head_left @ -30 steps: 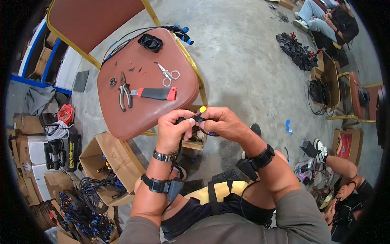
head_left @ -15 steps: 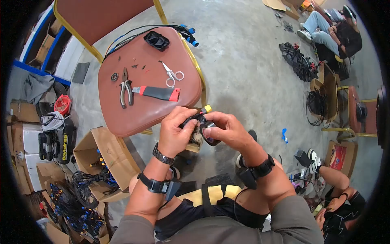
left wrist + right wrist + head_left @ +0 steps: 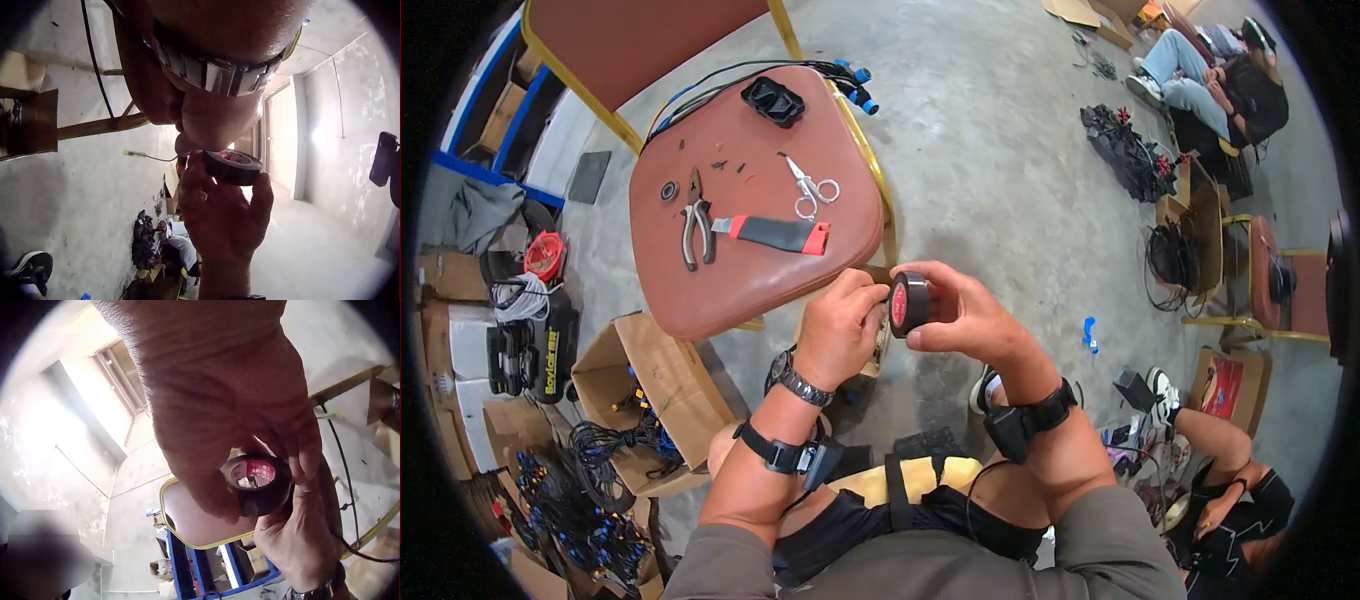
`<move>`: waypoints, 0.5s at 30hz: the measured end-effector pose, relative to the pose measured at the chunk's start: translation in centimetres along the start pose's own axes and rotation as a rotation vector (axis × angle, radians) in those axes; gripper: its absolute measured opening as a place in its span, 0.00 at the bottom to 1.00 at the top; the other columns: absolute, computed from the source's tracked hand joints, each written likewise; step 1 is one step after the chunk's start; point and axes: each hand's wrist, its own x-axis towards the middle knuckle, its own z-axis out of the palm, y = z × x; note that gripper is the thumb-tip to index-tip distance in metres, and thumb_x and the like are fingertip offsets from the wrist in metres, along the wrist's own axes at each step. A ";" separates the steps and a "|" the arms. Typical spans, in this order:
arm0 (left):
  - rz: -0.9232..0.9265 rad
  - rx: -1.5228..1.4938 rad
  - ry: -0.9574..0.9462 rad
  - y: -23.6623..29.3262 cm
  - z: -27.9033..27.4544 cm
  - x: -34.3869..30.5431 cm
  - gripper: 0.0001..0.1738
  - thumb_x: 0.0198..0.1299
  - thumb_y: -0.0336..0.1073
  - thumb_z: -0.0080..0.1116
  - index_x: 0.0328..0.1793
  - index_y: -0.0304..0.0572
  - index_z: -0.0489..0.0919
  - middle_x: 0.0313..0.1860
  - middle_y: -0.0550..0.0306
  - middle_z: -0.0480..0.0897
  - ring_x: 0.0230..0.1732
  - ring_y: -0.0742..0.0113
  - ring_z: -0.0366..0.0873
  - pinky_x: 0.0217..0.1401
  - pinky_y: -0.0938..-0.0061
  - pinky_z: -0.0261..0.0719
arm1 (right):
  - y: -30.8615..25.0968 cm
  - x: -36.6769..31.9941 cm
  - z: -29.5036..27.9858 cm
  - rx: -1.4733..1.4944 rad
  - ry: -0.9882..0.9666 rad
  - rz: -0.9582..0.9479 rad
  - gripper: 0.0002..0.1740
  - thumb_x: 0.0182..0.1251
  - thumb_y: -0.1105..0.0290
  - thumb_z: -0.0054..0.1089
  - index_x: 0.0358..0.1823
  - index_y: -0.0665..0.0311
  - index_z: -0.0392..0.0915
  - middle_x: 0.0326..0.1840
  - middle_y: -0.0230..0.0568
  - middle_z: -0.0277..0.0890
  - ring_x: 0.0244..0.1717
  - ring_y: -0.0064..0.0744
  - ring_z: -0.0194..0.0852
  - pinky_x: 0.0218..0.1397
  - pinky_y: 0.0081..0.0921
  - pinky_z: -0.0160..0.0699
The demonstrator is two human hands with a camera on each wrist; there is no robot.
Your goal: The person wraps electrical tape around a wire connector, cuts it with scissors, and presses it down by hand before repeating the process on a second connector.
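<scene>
My right hand (image 3: 968, 312) grips a roll of black electrical tape (image 3: 910, 305) between thumb and fingers; the core shows a red label. Close beside the roll, the fingers of my left hand (image 3: 837, 330) are curled and pinch a thin dark cable (image 3: 161, 159), mostly hidden by the hand in the head view. A yellow connector (image 3: 134, 154) sits on the cable's end in the left wrist view. In the right wrist view, the tape roll (image 3: 265, 495) is right at the left fingertips.
On the chair seat (image 3: 730, 285) in front lie pliers (image 3: 697, 225), a red-and-black utility knife (image 3: 775, 234), scissors (image 3: 807, 188), a small ring (image 3: 669, 191) and a black tray (image 3: 773, 102). Cardboard boxes (image 3: 675, 385) with cables stand at the left. Two other people sit at the right.
The tape roll has turned to face its label toward the head camera, and my right fingers have spread around it. The left hand has rolled over, hiding the cable and yellow connector from the head view.
</scene>
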 end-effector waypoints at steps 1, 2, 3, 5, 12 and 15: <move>0.005 -0.004 -0.011 -0.1 0.2 0.0 0.12 0.49 0.20 0.63 0.41 0.35 0.81 0.37 0.48 0.80 0.36 0.50 0.80 0.38 0.65 0.79 | -0.2 0.0 -0.2 0.005 0.011 -0.003 0.35 0.57 0.72 0.72 0.66 0.68 0.68 0.45 0.35 0.78 0.45 0.24 0.76 0.49 0.24 0.78; 0.019 0.016 -0.026 -0.4 0.4 0.0 0.10 0.49 0.22 0.63 0.40 0.37 0.82 0.36 0.50 0.80 0.36 0.51 0.80 0.37 0.64 0.79 | -0.5 0.0 -0.4 -0.074 0.013 0.033 0.34 0.56 0.69 0.73 0.64 0.68 0.69 0.43 0.36 0.79 0.44 0.25 0.77 0.49 0.24 0.78; 0.034 0.037 -0.043 -0.5 0.5 0.0 0.08 0.50 0.24 0.63 0.38 0.39 0.82 0.36 0.52 0.80 0.36 0.51 0.81 0.36 0.63 0.78 | -0.6 0.0 -0.7 -0.150 0.016 0.070 0.34 0.56 0.66 0.73 0.62 0.69 0.71 0.40 0.37 0.79 0.43 0.26 0.77 0.48 0.25 0.78; 0.059 0.009 -0.071 -0.4 0.6 0.2 0.07 0.49 0.24 0.63 0.36 0.39 0.82 0.35 0.53 0.80 0.35 0.51 0.80 0.35 0.64 0.78 | -0.6 0.3 -1.6 -0.245 0.018 0.053 0.31 0.55 0.61 0.73 0.57 0.70 0.74 0.37 0.38 0.79 0.41 0.25 0.77 0.45 0.24 0.77; 0.007 -0.244 -0.195 0.0 0.8 0.9 0.05 0.49 0.22 0.60 0.33 0.35 0.80 0.32 0.51 0.78 0.31 0.53 0.78 0.35 0.68 0.75 | -1.1 1.1 -3.2 -0.355 0.034 0.069 0.26 0.55 0.48 0.69 0.31 0.68 0.78 0.25 0.35 0.74 0.29 0.24 0.72 0.32 0.25 0.70; -0.087 -0.343 -0.263 -0.4 0.8 1.0 0.05 0.48 0.20 0.60 0.33 0.33 0.80 0.32 0.52 0.80 0.31 0.59 0.78 0.35 0.70 0.75 | -1.1 1.6 -3.6 -0.320 0.069 0.064 0.27 0.55 0.47 0.68 0.28 0.69 0.77 0.23 0.34 0.73 0.27 0.24 0.71 0.30 0.25 0.69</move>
